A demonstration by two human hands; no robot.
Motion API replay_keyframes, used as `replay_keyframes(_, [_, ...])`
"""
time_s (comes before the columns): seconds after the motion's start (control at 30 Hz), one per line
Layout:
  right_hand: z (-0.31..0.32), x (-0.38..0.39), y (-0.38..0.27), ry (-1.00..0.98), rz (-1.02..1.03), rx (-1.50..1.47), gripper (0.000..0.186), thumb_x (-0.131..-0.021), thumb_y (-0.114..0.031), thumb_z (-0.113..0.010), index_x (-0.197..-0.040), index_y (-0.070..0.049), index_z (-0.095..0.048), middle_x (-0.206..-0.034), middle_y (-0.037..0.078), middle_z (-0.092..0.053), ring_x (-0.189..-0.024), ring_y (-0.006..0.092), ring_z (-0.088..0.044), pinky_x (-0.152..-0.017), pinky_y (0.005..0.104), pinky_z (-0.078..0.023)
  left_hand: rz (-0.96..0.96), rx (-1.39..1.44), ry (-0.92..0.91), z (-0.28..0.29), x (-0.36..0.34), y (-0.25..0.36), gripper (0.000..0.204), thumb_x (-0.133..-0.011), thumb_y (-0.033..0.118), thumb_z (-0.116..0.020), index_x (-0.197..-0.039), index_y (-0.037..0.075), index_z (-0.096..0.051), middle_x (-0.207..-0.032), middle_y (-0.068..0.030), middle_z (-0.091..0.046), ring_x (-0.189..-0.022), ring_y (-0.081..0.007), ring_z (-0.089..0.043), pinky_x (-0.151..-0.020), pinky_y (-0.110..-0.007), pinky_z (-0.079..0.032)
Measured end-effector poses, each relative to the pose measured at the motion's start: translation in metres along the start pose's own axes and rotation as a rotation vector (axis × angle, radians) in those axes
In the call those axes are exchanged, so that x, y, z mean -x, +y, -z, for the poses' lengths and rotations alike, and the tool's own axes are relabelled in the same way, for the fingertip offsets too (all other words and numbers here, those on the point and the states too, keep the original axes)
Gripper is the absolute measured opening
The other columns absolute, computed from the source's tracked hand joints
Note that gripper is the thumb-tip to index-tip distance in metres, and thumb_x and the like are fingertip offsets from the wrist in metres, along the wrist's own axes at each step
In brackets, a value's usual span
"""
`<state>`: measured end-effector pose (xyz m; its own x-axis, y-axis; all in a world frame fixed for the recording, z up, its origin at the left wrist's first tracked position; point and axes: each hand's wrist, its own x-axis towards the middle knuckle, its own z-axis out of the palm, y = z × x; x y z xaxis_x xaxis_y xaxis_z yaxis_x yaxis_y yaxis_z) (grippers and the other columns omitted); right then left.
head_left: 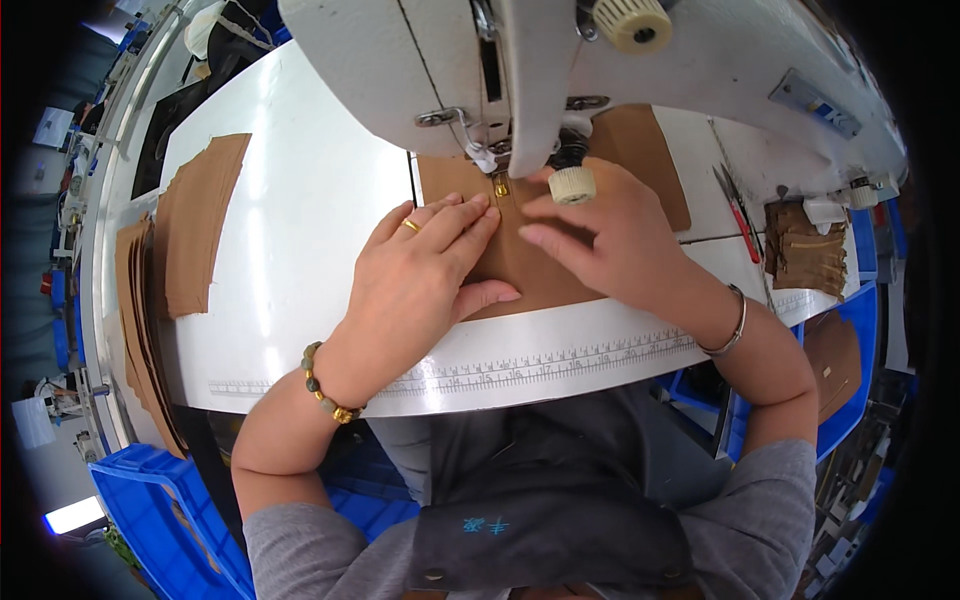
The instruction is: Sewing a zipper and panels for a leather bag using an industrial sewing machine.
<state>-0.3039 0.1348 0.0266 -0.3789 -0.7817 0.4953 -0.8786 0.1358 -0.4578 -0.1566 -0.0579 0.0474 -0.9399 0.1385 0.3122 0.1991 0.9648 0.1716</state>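
A brown fabric piece [550,285] lies on the white table under the head of a sewing machine [440,70]. Close by the presser foot, a small gold zipper pull [502,187] sits on the fabric. My left hand [425,260] rests flat on the piece, fingers stretched out beside the zipper pull and thumb spread toward me. To the right of the pull is my right hand [615,230], its thumb apart from its bent fingers and nothing visible between them. A cream knob [573,186] covers part of its fingers.
Brown fabric stacks [205,230] lie on the left, some hanging over the table edge. At right are red-handled tweezers [742,225] and a bundle of brown pieces with zippers [808,250]. A printed ruler [530,372] runs along the front edge. Blue bins [165,500] stand below.
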Motion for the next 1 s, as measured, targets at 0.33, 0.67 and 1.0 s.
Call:
replay_keyframes(0.33, [0.015,-0.006,0.010,-0.135,-0.556,-0.895,0.026,-0.094,-0.025,-0.075,-0.109,-0.005,-0.079,-0.108,0.011,-0.075,-0.102,0.0297,-0.072,-0.100,0.0374,-0.054,0.014,-0.050,-0.014,-0.001,0.001,0.001,0.066,-0.079,0.049,-0.080,-0.128,0.005,-0.073,-0.133,-0.0075,-0.071,-0.126,-0.0267,-0.067,-0.109,-0.048,-0.050])
replay_keyframes(0.67, [-0.005,0.006,-0.005,-0.141,0.144,0.234,0.044,-0.086,-0.032,-0.081,-0.122,-0.009,-0.073,-0.126,0.007,-0.071,-0.129,0.0255,-0.061,-0.111,0.0489,-0.047,0.024,-0.029,-0.005,-0.003,-0.001,-0.003,0.067,-0.079,0.051,-0.080,-0.129,0.006,-0.073,-0.134,-0.0069,-0.071,-0.126,-0.0270,-0.067,-0.109,-0.049,-0.051])
replay_keyframes(1.0, [-0.004,-0.002,0.004,-0.168,0.111,0.274,0.048,-0.093,-0.028,-0.075,-0.138,-0.011,-0.069,-0.140,0.010,-0.068,-0.124,0.0309,-0.066,-0.105,0.0440,-0.050,0.043,-0.073,0.033,-0.010,-0.011,-0.013,0.065,-0.082,0.051,-0.079,-0.127,0.005,-0.074,-0.134,-0.0066,-0.071,-0.122,-0.0270,-0.068,-0.109,-0.050,-0.051])
